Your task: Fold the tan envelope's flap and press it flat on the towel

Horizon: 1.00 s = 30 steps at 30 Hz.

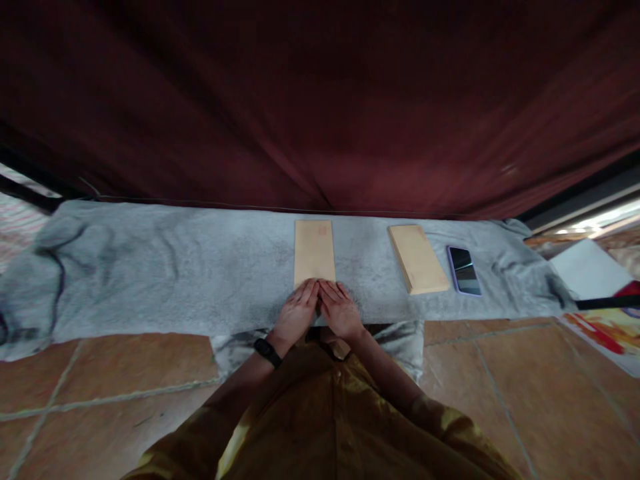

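A tan paper envelope (314, 252) with small reddish print near its upper right corner lies flat on the grey cloth, straight ahead of me. My left hand (296, 312) rests on its near end, fingers stretched out and palm down. Beside it, my right hand (341, 311) lies on the same end with the fingers extended. The fingertips of both hands nearly meet, and they cover the envelope's near edge. To the right sits a stack of similar envelopes (419, 259), turned at a slant.
Right of the stack lies a phone (464, 270) in a purple case. Soft grey cloth (200, 267) covers the long narrow table. A dark red curtain (320, 120) hangs behind it. White paper (590, 267) and a colourful printed sheet (605, 337) are at far right.
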### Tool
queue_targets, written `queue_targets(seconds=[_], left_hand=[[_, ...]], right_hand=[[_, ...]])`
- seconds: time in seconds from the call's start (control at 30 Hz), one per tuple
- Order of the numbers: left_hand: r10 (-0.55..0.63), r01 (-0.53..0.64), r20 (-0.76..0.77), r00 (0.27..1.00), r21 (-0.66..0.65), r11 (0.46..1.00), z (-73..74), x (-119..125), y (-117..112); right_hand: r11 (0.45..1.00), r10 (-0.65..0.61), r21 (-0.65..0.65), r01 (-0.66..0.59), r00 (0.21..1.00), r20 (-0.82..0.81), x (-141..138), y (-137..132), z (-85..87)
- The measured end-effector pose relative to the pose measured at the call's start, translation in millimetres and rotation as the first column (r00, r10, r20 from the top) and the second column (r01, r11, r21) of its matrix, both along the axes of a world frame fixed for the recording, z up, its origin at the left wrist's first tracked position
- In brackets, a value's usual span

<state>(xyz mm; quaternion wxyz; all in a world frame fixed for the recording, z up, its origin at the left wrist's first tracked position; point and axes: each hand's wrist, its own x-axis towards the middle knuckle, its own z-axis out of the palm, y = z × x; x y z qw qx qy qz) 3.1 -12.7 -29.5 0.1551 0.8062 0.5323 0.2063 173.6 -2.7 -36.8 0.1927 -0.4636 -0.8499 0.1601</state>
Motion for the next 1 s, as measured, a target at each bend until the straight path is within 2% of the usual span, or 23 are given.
queue_targets(seconds=[0.2,0.33,0.43,0.53,0.7,0.87,1.0], left_hand=[[0.089,-0.062,0.262,0.961,-0.111,0.992,2.5,2.0,-1.4],[0.106,-0.071,0.313,0.944,-0.119,0.990,3.6,2.1,-1.8],[0.090,-0.080,0.235,0.968,-0.052,0.995,2.2,0.3,-2.7],[0.085,-0.090,0.083,0.993,0.065,0.994,-1.1,-3.8,-4.8],[0.111,-0.078,-0.131,0.985,0.234,0.969,-5.2,-12.8,-8.3],[0.138,-0.090,-0.190,0.972,0.241,0.966,-3.2,-13.6,-9.9],[0.134,-0.088,-0.217,0.967,0.211,0.974,-5.3,-13.0,-11.2]], right_hand=[[0.999,-0.035,-0.005,0.035,0.999,-0.021,10.6,-0.3,1.1],[0.999,-0.051,0.017,0.051,0.999,-0.020,17.8,-0.5,1.8],[0.998,-0.058,0.039,0.058,0.998,0.013,23.1,-0.9,2.4],[0.996,-0.066,0.069,0.062,0.997,0.050,28.8,-1.2,2.8],[0.989,-0.098,0.120,0.089,0.992,0.074,35.2,-1.4,3.0],[0.983,-0.143,0.122,0.138,0.989,0.038,21.1,0.1,8.9],[0.995,-0.028,0.093,0.031,0.999,-0.030,-10.1,1.5,15.9]])
